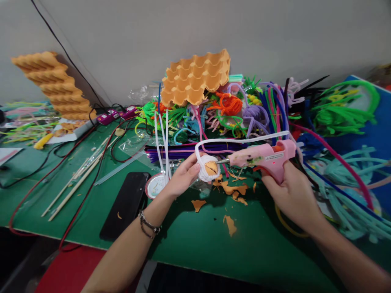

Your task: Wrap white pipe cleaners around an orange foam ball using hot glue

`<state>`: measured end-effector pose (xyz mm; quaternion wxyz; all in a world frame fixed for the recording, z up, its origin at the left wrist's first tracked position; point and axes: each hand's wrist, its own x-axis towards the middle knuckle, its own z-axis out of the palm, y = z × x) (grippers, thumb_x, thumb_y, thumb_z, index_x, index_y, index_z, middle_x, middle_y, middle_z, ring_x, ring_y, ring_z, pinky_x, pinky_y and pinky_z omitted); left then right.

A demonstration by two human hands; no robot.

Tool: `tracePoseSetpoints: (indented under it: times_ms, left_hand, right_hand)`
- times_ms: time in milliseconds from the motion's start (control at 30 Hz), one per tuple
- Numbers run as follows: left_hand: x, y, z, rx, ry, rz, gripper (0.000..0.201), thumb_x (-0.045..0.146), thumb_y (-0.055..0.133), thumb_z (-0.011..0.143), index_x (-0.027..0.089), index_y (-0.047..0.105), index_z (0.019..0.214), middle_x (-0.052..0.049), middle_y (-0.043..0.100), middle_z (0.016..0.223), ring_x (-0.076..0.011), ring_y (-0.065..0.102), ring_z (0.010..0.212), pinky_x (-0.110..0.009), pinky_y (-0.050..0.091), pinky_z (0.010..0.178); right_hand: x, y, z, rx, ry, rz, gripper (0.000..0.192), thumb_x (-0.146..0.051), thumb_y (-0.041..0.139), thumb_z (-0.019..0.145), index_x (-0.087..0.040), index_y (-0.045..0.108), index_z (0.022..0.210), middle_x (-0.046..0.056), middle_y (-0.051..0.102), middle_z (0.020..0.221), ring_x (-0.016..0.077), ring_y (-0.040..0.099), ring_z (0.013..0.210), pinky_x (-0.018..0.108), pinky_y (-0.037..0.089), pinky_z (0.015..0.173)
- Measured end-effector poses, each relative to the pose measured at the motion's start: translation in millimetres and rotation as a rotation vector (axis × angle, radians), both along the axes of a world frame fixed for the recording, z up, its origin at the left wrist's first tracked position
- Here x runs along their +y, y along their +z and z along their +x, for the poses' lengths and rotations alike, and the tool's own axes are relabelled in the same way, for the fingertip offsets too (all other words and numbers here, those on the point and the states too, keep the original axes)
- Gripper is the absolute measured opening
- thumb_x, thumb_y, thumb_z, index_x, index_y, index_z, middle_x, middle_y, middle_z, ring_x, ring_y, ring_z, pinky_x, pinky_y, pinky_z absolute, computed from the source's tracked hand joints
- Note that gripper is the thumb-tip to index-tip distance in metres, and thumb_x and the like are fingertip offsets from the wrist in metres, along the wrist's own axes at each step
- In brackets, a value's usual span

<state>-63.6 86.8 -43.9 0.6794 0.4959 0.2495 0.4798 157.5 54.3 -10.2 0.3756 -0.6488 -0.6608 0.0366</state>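
My left hand (pixel 187 175) is closed around a small cup-shaped piece of orange egg carton (pixel 210 167) wrapped in white pipe cleaner (pixel 207 178). A loose end of that pipe cleaner loops up and runs off to the right. In my right hand (pixel 290 191) is a pink hot glue gun (pixel 262 156), gripped by its handle. Its metal nozzle points left and meets the rim of the wrapped piece, though I cannot tell whether glue is coming out. Torn orange carton scraps (pixel 232 189) lie on the green table just below the nozzle.
Bundles of coloured pipe cleaners (pixel 226 110) fill the back, with an orange egg tray (pixel 195 77) on top. Another egg tray (pixel 58 85) leans at the left. A black phone (pixel 125 205), wooden sticks (pixel 79 179), red cables (pixel 55 171) and a round tin (pixel 155 185) lie left of my hands.
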Motion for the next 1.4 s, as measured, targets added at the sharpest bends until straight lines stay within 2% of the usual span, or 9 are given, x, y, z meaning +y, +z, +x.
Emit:
tracePoseSetpoints:
  times_ms: [167, 367, 567, 800, 1033, 1200, 1400]
  left_hand:
    - [-0.2, 0.1, 0.3, -0.003, 0.003, -0.008, 0.049, 0.052, 0.066, 0.069, 0.016, 0.056, 0.1, -0.002, 0.065, 0.076, -0.0111, 0.059, 0.057, -0.022, 0.047, 0.05]
    - [-0.5, -0.1, 0.0, -0.017, 0.001, -0.015, 0.05, 0.053, 0.066, 0.069, 0.016, 0.056, 0.102, -0.002, 0.065, 0.081, -0.0115, 0.059, 0.061, -0.021, 0.047, 0.05]
    - [0.3, -0.7, -0.2, -0.016, 0.021, -0.033, 0.051, 0.053, 0.067, 0.067, 0.016, 0.056, 0.101, -0.003, 0.066, 0.081, -0.0131, 0.061, 0.063, -0.021, 0.048, 0.05]
    - [2.7, -2.1, -0.7, 0.01, 0.057, -0.053, 0.058, 0.057, 0.067, 0.064, 0.015, 0.057, 0.103, -0.005, 0.065, 0.084, -0.017, 0.062, 0.069, -0.028, 0.052, 0.057]
    - [4.1, 0.6, 0.0, -0.055, 0.087, -0.054, 0.05, 0.052, 0.07, 0.063, 0.015, 0.059, 0.094, -0.001, 0.065, 0.077, -0.012, 0.059, 0.06, -0.022, 0.048, 0.049]
    - [4.1, 0.6, 1.2, -0.101, 0.069, -0.064, 0.045, 0.048, 0.072, 0.064, 0.017, 0.057, 0.093, 0.001, 0.065, 0.077, -0.0109, 0.06, 0.059, -0.021, 0.048, 0.048]
    - [4.5, -3.1, 0.9, -0.061, 0.058, -0.011, 0.045, 0.05, 0.068, 0.068, 0.017, 0.056, 0.096, -0.001, 0.065, 0.078, -0.0111, 0.059, 0.06, -0.021, 0.048, 0.05]
  right_hand:
    - [-0.1, -0.2, 0.0, -0.016, 0.007, 0.004, 0.029, -0.04, 0.045, 0.067, -0.028, 0.023, 0.053, -0.007, 0.029, 0.038, 0.0102, 0.028, 0.034, 0.028, 0.022, 0.036]
    - [-1.4, -1.1, -1.5, -0.037, -0.02, 0.019, 0.038, -0.055, 0.048, 0.068, -0.027, 0.025, 0.055, -0.007, 0.031, 0.042, 0.0101, 0.029, 0.039, 0.028, 0.023, 0.04]
    - [-1.7, -3.0, -0.7, -0.036, 0.003, 0.014, 0.032, -0.044, 0.047, 0.068, -0.028, 0.022, 0.056, -0.008, 0.026, 0.041, 0.0098, 0.026, 0.036, 0.028, 0.02, 0.039]
    - [-0.9, -1.3, -0.9, -0.042, 0.02, 0.021, 0.03, -0.038, 0.046, 0.065, -0.028, 0.019, 0.055, -0.008, 0.025, 0.04, 0.0104, 0.025, 0.037, 0.028, 0.02, 0.038]
    - [-1.4, -0.4, -1.0, -0.026, 0.046, 0.026, 0.026, -0.033, 0.046, 0.063, -0.028, 0.022, 0.053, -0.007, 0.028, 0.039, 0.01, 0.027, 0.035, 0.028, 0.022, 0.037]
    - [-1.9, 0.1, -0.4, -0.015, 0.052, 0.03, 0.026, -0.031, 0.046, 0.062, -0.029, 0.022, 0.053, -0.008, 0.027, 0.039, 0.0098, 0.027, 0.035, 0.028, 0.022, 0.037]
    - [-2.4, 2.2, -1.9, -0.011, 0.048, 0.025, 0.026, -0.032, 0.046, 0.061, -0.029, 0.022, 0.053, -0.007, 0.028, 0.039, 0.0098, 0.027, 0.035, 0.028, 0.022, 0.036]
